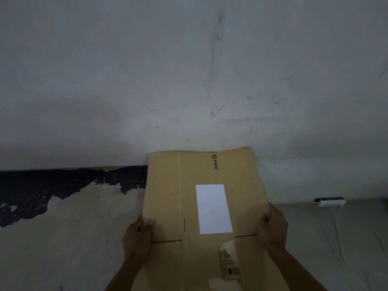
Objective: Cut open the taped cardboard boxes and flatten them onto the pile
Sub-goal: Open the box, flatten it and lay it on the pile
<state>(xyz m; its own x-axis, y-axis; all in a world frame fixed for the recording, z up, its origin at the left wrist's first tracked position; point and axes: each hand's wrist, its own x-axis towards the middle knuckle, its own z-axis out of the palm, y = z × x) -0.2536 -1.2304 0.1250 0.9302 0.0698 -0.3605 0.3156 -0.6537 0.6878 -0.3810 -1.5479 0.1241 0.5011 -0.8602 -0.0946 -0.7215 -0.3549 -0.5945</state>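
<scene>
Though labelled, flattened cardboard box [206,208]

L hand [137,238], R hand [273,227] gripping.

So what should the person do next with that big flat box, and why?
Probably lower it flat onto the floor, or the pile if one lies out of view. The cardboard box already looks flattened, and the left hand and right hand each grip a side edge, holding it up in front of the wall. No pile shows here.
</scene>
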